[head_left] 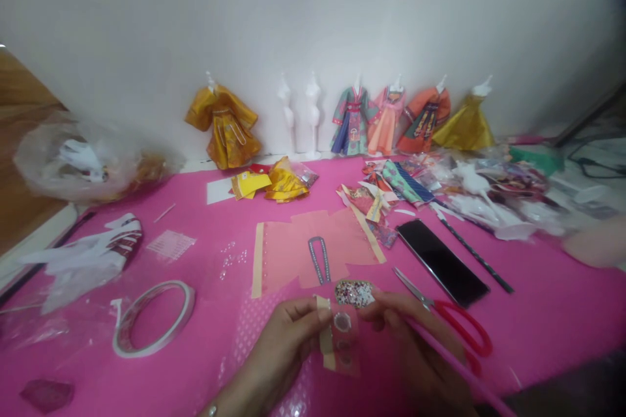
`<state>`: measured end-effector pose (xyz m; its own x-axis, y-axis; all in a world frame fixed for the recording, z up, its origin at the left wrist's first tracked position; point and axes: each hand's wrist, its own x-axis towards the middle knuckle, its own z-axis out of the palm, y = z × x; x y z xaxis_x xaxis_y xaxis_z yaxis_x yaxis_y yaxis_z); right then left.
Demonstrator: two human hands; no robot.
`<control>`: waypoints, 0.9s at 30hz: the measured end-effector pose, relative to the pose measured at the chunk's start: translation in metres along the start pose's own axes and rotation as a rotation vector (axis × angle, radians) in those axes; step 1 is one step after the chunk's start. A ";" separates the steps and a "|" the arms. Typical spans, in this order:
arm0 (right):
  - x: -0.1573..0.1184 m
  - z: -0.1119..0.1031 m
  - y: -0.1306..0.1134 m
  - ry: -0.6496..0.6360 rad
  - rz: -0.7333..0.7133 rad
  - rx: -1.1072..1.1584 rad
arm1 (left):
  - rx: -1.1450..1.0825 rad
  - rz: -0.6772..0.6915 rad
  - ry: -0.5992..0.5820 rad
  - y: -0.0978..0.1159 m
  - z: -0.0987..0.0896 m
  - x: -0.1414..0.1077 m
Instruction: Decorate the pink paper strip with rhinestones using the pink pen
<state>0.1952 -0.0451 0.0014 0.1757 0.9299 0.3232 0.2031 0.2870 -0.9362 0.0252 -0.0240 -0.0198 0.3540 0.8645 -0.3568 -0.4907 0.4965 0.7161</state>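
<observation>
Left hand (288, 339) pinches the peach strip (353, 345) by its pale border (327, 342) above the worktop's (548, 332) near edge, right hand (420, 345) grips a pink stick (460, 370), and this probably light, floppy strip seems best held there, clear of its round gems (343, 321)

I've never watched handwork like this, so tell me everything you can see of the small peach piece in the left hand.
The small peach piece looks thin and flat, like fabric or paper, with a cream strip along its left side. A shiny round spot sits near the top, with duller ones below. The left hand pinches its left edge, above the pink tabletop.
</observation>
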 end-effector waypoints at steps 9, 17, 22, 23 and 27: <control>0.004 0.014 0.002 -0.237 0.294 0.255 | -0.117 0.068 -0.053 0.004 0.003 -0.003; 0.004 0.021 0.009 -0.234 0.286 0.262 | -0.045 0.040 -0.112 0.014 0.016 -0.009; 0.009 0.018 0.007 -0.300 0.216 0.233 | -0.046 0.069 -0.039 0.013 0.014 -0.007; 0.011 0.015 0.007 -0.309 0.188 0.188 | -0.045 0.072 -0.019 0.013 0.014 -0.006; 0.021 -0.002 0.017 -0.223 0.183 0.099 | -0.045 0.073 0.047 0.016 0.013 -0.006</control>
<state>0.2037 -0.0214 -0.0072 -0.0173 0.9927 0.1196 0.0905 0.1207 -0.9886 0.0258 -0.0222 0.0018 0.2785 0.9008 -0.3332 -0.5497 0.4340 0.7138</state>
